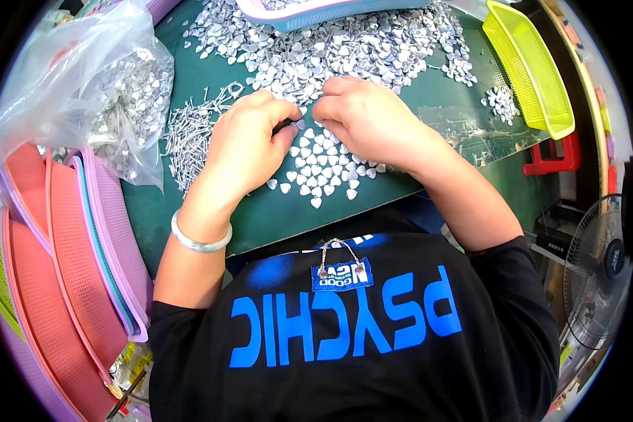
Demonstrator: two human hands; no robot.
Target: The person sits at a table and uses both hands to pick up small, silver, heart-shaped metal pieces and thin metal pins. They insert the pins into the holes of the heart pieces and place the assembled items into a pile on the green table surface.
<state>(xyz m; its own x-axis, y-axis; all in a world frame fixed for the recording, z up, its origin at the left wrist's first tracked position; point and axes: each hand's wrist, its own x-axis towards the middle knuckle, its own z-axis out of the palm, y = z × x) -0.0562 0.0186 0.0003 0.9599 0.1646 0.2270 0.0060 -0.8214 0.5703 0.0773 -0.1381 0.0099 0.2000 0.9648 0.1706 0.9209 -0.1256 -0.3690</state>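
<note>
My left hand point(246, 144), a pale bangle at its wrist, has thumb and forefinger pinched at a small grey heart-shaped metal piece point(300, 124). Close by, my right hand point(373, 123) is closed with its fingertips turned down at the edge of the heap; whatever they grip is hidden. Below and between both hands lies a loose patch of shiny heart pieces point(318, 170), spread mostly one layer deep. Beyond the fingers rises a big heap of the same hearts point(330, 53). Thin metal pins point(188, 137) are piled left of my left hand.
A clear plastic bag of hearts point(123, 95) stands at the left, above stacked pink and purple baskets point(84, 260). One blue-and-pink basket point(316, 15) sits on the heap. At the right are a small heart pile point(501, 104), a yellow-green basket point(531, 70) and a fan point(598, 271).
</note>
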